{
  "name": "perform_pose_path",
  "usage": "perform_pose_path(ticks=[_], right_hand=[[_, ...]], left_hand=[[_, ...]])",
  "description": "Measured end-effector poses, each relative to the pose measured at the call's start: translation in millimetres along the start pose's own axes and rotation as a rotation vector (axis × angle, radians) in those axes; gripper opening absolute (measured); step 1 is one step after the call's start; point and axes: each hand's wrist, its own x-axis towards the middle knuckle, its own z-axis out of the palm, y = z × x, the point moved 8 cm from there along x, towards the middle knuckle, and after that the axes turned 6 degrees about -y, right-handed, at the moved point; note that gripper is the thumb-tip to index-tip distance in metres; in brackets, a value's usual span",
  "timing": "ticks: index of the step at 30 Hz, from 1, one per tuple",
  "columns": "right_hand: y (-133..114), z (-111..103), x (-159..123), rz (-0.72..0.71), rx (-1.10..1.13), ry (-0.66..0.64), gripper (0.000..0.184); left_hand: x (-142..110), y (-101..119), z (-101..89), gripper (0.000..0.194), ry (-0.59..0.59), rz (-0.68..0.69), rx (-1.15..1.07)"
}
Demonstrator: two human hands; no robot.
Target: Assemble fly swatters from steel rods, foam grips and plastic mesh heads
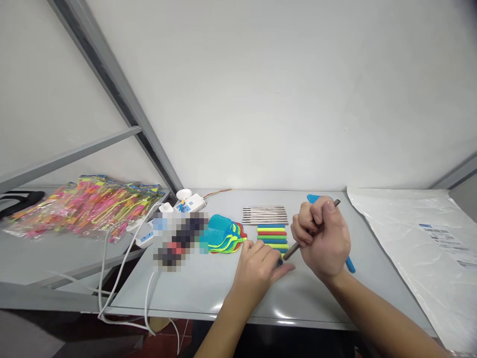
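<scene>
Grey tabletop (186, 291); right hand (324, 238) tight round one rod (291, 250), left hand (258, 264) round one tube (280, 262)

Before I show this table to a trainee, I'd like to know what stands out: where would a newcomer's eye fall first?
Probably on the right hand, right of centre, gripping a slanted metal rod whose lower end is near the left hand. Next come the overlapping, colourful mesh fly-swatter heads, farther back and left of the left hand, then the heap of bright plastic-wrapped packets at far left.
</scene>
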Motion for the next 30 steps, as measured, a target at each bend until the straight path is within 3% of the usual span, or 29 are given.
perform_pose_path(ticks=[6, 14, 20, 24, 27, 30], right_hand=[[8, 7, -5, -0.007, -0.066, -0.099, 0.035], [18, 10, -5, 0.027, -0.133, -0.211, 0.033], [30, 9, -9, 0.059, -0.127, -0.234, 0.033], [41, 11, -22, 0.094, -0.178, -0.318, 0.033], [43, 16, -28, 0.119, -0.277, -0.373, 0.034], [42, 23, -26, 0.188, -0.214, -0.399, 0.033]], left_hand=[[2, -3, 18.7, 0.033, -0.038, -0.062, -0.081], [3, -5, 23.6, 0.033, -0.026, -0.106, -0.112], [3, -3, 19.3, 0.036, -0.030, -0.104, -0.142], [-1, -5, 10.4, 0.032, 0.009, -0.128, -0.208], [-10, -8, 6.8, 0.026, 0.027, -0.159, -0.333], [-22, -15, 5.5, 0.021, 0.014, -0.257, -0.546]])
